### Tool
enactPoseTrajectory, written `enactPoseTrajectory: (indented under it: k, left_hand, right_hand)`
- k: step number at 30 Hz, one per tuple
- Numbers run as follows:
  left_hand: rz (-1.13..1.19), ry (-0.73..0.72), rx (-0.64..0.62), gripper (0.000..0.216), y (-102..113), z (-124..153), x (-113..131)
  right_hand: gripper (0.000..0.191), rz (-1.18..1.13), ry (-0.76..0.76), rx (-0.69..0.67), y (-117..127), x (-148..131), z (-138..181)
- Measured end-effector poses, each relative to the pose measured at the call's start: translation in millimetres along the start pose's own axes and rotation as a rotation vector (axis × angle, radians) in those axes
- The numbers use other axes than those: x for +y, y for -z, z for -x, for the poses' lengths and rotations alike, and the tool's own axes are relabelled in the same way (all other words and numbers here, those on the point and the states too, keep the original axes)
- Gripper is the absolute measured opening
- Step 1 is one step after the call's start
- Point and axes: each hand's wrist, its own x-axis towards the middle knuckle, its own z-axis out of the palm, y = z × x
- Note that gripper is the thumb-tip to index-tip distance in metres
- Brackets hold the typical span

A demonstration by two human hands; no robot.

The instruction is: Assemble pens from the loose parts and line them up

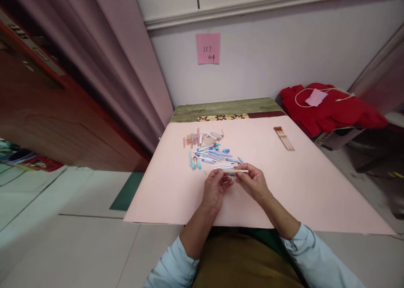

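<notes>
Left hand, right hand: pinching pale stick | pen parts beyond | red cloth right

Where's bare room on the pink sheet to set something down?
On the sheet: right front, between right hand, brown-topped pens and right edge; left front, between left hand and left edge; also between the loose pen parts and brown-topped pens. Crowded: just beyond the hands, where those parts lie.
</notes>
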Motion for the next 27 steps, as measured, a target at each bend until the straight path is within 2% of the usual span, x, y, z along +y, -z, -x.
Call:
enactPoseTrajectory:
  k: [9, 13, 15, 17, 20, 23, 27]
  left_hand:
    - [0.043, 0.058, -0.068, 0.029, 4.5, -0.7, -3.3]
    - [0.145, 0.052, 0.009, 0.014, 10.1, -11.2, 16.7]
    - [0.217, 0.007, 0.080, 0.012, 14.4, -21.7, 35.1]
    - [0.286, -0.056, 0.111, 0.018, 19.4, -33.1, 54.4]
    - [0.387, -0.135, 0.108, 0.025, 28.5, -47.2, 74.6]
    - [0.481, -0.162, 0.099, 0.031, 39.4, -54.8, 78.7]
    - [0.487, -0.152, 0.072, 0.030, 50.9, -58.2, 70.8]
  right_hand:
    - [0.027, 0.112, 0.090, 0.014, -2.6, 6.3, -0.3]
    - [0.029, 0.047, 0.062, 0.040, -0.8, 6.5, -0.4]
    - [0.026, 0.024, 0.082, 0.118, 0.3, 6.7, -1.4]
    - [0.026, 0.028, 0.105, 0.222, 0.7, 6.6, -2.7]
    - [0.026, 0.085, 0.137, 0.342, 0.0, 6.1, -4.3]
    - [0.026, 0.150, 0.172, 0.426, 0.2, 5.8, -5.5]
    - [0.028, 0.218, 0.183, 0.558, 4.6, 3.6, -8.5]
